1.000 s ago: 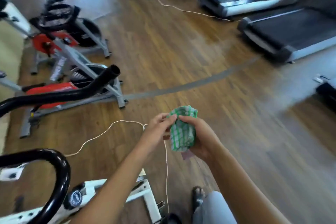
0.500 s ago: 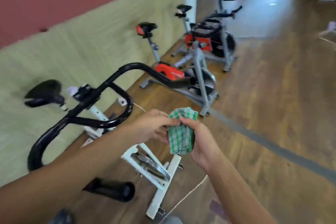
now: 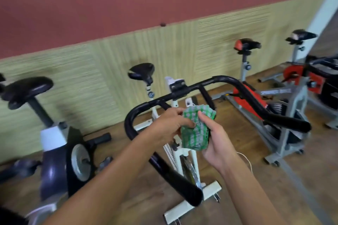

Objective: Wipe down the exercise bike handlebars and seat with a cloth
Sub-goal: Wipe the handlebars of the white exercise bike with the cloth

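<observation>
The left hand (image 3: 169,124) pinched the left edge of the green checked cloth (image 3: 195,129), and the right hand (image 3: 217,140) gripped its right side, bunched just above the black handlebars (image 3: 225,80) without touching them. Wiping appeared not yet begun: handlebars and the far seat (image 3: 141,70) both remained to be cleaned.

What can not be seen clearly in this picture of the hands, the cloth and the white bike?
- Head view: the cloth is bunched between the left hand and right hand, so its far side is hidden.
- The handlebars cover part of the white bike's frame.
- Its seat is motion-blurred.
</observation>
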The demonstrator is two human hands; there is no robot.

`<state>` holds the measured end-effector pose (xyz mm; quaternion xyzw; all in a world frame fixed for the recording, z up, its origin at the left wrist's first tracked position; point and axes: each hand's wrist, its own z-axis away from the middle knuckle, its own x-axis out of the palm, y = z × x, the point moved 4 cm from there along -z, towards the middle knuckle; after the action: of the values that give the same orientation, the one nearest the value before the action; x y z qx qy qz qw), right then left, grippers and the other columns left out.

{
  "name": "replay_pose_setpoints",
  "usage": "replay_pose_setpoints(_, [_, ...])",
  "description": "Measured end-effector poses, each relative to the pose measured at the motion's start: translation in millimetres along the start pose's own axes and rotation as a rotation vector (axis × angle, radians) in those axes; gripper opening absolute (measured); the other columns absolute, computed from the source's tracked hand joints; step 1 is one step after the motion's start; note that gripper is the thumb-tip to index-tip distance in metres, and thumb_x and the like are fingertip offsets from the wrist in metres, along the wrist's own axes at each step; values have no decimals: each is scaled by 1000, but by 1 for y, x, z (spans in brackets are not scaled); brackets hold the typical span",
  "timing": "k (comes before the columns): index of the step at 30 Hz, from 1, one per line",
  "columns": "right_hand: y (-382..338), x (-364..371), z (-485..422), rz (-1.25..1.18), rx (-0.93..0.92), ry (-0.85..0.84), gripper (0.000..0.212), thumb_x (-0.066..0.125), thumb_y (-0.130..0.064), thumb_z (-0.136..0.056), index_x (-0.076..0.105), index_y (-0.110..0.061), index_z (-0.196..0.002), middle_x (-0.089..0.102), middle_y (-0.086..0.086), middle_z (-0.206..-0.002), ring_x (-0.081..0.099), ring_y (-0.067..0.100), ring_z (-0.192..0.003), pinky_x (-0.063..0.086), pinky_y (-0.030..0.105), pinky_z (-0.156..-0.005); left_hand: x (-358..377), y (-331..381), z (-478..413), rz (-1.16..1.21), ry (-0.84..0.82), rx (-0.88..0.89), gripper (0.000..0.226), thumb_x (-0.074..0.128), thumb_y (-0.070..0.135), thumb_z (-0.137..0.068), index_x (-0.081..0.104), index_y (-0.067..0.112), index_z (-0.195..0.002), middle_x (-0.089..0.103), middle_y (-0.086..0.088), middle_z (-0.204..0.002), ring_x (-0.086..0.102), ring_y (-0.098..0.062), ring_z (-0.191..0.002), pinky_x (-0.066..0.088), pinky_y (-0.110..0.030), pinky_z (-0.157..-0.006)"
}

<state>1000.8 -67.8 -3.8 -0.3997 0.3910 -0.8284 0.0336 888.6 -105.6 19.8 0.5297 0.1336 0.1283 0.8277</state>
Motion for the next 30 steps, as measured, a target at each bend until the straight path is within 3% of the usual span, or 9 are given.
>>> replay_pose_setpoints(4, [22,14,-20,59,128,-81,33,49,-26,-103,65,-5,-123,72,17,-115,71,31,-104,47,53,-104,-33,-10,16,-323,335,125,30,75,33,-85,59,19,-106,65,1,-101,64,-13,-90,57,-39,-81])
replay_pose_setpoints(9, [58,-5,-46,425,317,-40,36,60,-33,-99,62,-11,-126,74,14,-109,72,31,-91,58,46,-83,-49,-44,44,-602,768,20,38,60,46,-92,52,31,-126,37,7,-128,29,-12,-128,21,-35,-108])
replay_pose_setpoints(11, [71,-14,-44,506,454,-48,46,64,-46,-94,65,-10,-123,74,15,-111,72,31,-95,56,46,-90,-49,-65,45,-556,820,-82,54,55,45,-96,39,26,-145,24,-1,-155,14,-19,-147,14,-40,-120])
replay_pose_setpoints(13, [79,-17,-35,536,629,-92,56,61,-58,-91,68,-9,-117,74,15,-110,71,31,-100,54,47,-95,-45,-85,42,-504,863,-144,67,48,43,-100,20,20,-156,3,-3,-166,0,-23,-152,8,-42,-123])
replay_pose_setpoints(16, [88,-14,-22,490,773,-184,64,46,-62,-96,69,-6,-119,74,17,-106,71,29,-91,54,40,-80,-36,-100,39,-471,906,-124,67,39,38,-105,3,20,-159,-6,-3,-167,-4,-21,-153,6,-41,-123])
replay_pose_setpoints(20, [99,-4,4,378,866,-150,56,38,-54,-103,66,-5,-107,71,15,-81,68,25,-63,53,32,-57,-32,-103,41,-543,919,-143,62,32,37,-107,1,22,-159,-5,-3,-167,2,-21,-153,11,-47,-122])
replay_pose_setpoints(22, [97,-11,18,322,890,-114,49,41,-50,-104,62,-5,-106,65,13,-81,63,24,-61,53,29,-49,-32,-103,42,-576,904,-191,62,30,36,-107,-1,22,-159,-5,-4,-167,5,-23,-153,11,-51,-121])
replay_pose_setpoints(25, [86,-20,32,318,925,-132,46,43,-44,-105,60,-1,-110,59,17,-88,60,26,-61,53,31,-51,-32,-101,40,-576,875,-245,62,27,34,-107,-5,23,-159,-10,-1,-166,5,-22,-152,2,-54,-121])
replay_pose_setpoints(30, [95,8,12,326,917,-57,50,41,-44,-106,61,0,-90,60,12,-65,53,22,-52,51,25,-43,-33,-103,39,-529,864,-214,62,29,31,-106,-3,24,-159,-11,0,-166,10,-25,-151,3,-53,-121])
